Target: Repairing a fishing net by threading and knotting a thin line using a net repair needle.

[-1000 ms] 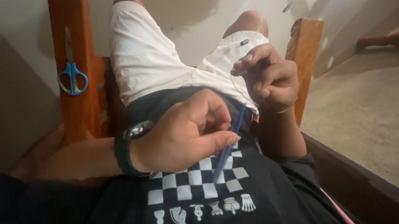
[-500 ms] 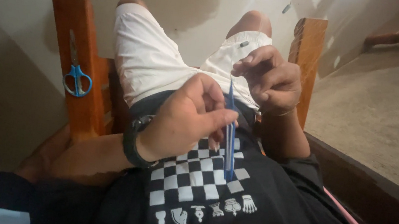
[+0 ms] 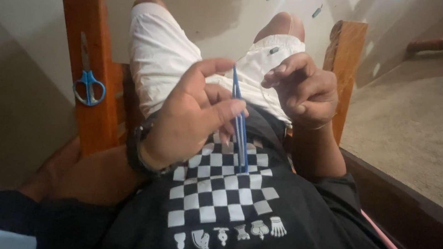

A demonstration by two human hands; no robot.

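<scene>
Blue tweezers [image 3: 240,122] are held upright in the left hand [image 3: 191,118], pinched between thumb and curled fingers, tips pointing up past the fingertips and the joined end hanging down over the black shirt [image 3: 255,223] with its white checkered print. The index finger of that hand is raised and bent, clear of the tool.

Just beside the tweezer tips, to the right of the left hand, the right hand [image 3: 300,89] is loosely curled with thumb and forefinger pressed together; whether anything lies between them cannot be told.

Beyond both hands lie white shorts [image 3: 162,56]. On the wooden armrest [image 3: 85,25], well apart to the left of the left hand, rest blue-handled scissors [image 3: 88,82]. A dark wristband [image 3: 138,151] sits on the left wrist.
</scene>
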